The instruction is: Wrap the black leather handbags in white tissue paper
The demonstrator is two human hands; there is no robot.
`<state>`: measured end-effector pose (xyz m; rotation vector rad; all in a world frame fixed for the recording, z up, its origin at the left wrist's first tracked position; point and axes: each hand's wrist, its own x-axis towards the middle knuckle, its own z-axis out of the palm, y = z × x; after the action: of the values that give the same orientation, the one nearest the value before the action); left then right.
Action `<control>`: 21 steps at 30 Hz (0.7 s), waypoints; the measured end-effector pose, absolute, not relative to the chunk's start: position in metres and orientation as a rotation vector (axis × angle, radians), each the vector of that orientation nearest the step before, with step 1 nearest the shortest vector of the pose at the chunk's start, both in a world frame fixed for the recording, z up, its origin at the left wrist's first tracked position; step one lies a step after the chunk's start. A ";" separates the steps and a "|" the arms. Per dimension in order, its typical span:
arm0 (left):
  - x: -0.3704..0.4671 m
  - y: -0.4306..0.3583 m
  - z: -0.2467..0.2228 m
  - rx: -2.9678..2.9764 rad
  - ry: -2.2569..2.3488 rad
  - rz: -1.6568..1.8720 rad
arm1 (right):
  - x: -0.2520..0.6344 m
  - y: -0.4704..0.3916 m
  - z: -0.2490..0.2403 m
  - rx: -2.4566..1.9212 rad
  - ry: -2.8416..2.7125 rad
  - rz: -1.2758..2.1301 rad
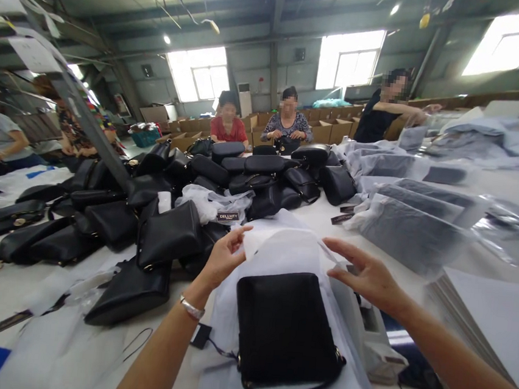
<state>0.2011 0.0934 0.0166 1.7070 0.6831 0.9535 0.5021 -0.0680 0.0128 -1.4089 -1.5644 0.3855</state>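
Note:
A black bag lies flat on white bags or sheets stacked in front of me, its strap toward me and a small black tag at its left. Beyond its top edge is a translucent white bag. My left hand pinches the white bag's left edge between thumb and fingers. On the right side, my right hand has its thumb and fingers apart, close to the bag's other edge; whether it touches the edge is unclear.
Many black bags are heaped at the left and ahead. Wrapped bags lie at the right, above a stack of white boards. Several people, one in a red shirt, are around the table.

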 end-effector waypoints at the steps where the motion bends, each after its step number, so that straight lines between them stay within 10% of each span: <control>1: 0.198 0.088 0.013 1.702 0.681 0.943 | 0.501 -0.069 0.009 -1.437 -1.556 0.335; 21: 0.121 -0.007 -0.023 2.208 0.811 0.837 | 0.510 -0.168 -0.008 -1.610 -1.377 0.702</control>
<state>0.1214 -0.0071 -0.0233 2.2076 0.8105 0.8366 0.5104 -0.1677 -0.0078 -1.6095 -1.3774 0.7015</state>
